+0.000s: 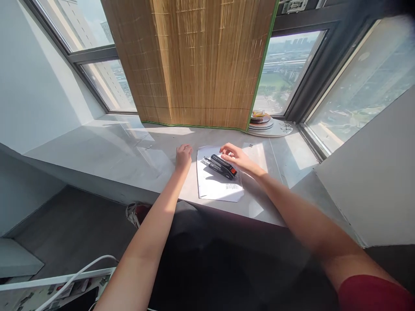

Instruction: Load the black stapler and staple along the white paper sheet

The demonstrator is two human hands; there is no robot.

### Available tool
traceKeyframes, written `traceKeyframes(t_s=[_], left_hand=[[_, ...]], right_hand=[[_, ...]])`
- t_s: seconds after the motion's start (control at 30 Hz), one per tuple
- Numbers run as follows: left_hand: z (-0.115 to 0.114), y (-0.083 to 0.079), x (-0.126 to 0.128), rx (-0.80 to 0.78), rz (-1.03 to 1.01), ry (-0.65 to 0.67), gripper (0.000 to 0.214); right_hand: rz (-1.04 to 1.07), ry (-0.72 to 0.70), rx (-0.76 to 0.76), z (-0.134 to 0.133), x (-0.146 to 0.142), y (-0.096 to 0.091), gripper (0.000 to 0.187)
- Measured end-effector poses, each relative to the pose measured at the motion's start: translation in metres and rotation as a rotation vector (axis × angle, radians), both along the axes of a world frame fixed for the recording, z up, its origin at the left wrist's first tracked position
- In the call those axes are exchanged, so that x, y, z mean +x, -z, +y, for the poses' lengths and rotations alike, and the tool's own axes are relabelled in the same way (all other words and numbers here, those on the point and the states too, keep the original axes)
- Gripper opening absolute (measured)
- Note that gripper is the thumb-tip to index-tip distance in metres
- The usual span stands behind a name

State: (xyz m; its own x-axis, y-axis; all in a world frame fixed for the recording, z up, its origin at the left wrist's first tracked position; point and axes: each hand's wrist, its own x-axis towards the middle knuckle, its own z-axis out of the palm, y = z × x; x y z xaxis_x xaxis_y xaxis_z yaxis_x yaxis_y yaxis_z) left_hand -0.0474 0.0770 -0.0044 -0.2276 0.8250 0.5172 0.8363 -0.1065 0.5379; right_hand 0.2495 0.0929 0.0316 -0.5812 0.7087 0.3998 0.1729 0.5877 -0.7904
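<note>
A black stapler (222,167) with an orange-red patch lies at a slant on white printed paper (215,190). Its long parts look spread apart. My right hand (235,156) hovers at the stapler's far right side, fingers curved and apart from the thumb, with nothing visible between them. To the left of the paper, my left hand (184,156) rests low over the sill with its fingers curled together. Whatever its fingertips may hold is hidden. A small metallic piece (204,162) shows by the stapler's left end.
The pale windowsill (97,151) runs along the window. A bamboo blind (201,65) hangs to its back edge. Stacked plates (262,122) sit on a round board (280,128) at the back right. A white cable (81,270) crosses a rack at lower left.
</note>
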Motion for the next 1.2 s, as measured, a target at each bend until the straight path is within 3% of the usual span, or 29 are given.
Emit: traceKeyframes(t_s=[0.13, 0.27, 0.4, 0.77, 1.0, 1.2], left_hand=[[-0.011, -0.008, 0.017, 0.089, -0.042, 0.063, 0.025], [-0.032, -0.010, 0.034, 0.214, -0.152, 0.159, 0.017], [-0.043, -0.012, 0.040, 0.192, -0.252, 0.196, 0.010], [-0.042, -0.006, 0.037, 0.115, -0.435, 0.280, 0.007], [-0.037, 0.002, 0.031, 0.104, -0.546, 0.402, 0.023], [-0.036, 0.002, 0.030, 0.044, -0.508, 0.341, 0.018]], right_hand=[[-0.097, -0.084, -0.002, 0.000, -0.005, 0.006, 0.051], [-0.120, -0.115, 0.001, 0.004, -0.007, 0.011, 0.050], [-0.107, -0.114, -0.006, 0.003, -0.009, 0.010, 0.046], [-0.055, -0.121, -0.115, 0.001, -0.010, 0.009, 0.045], [-0.048, -0.118, -0.077, 0.006, -0.011, 0.014, 0.042], [-0.046, -0.103, -0.069, 0.005, -0.012, 0.014, 0.041]])
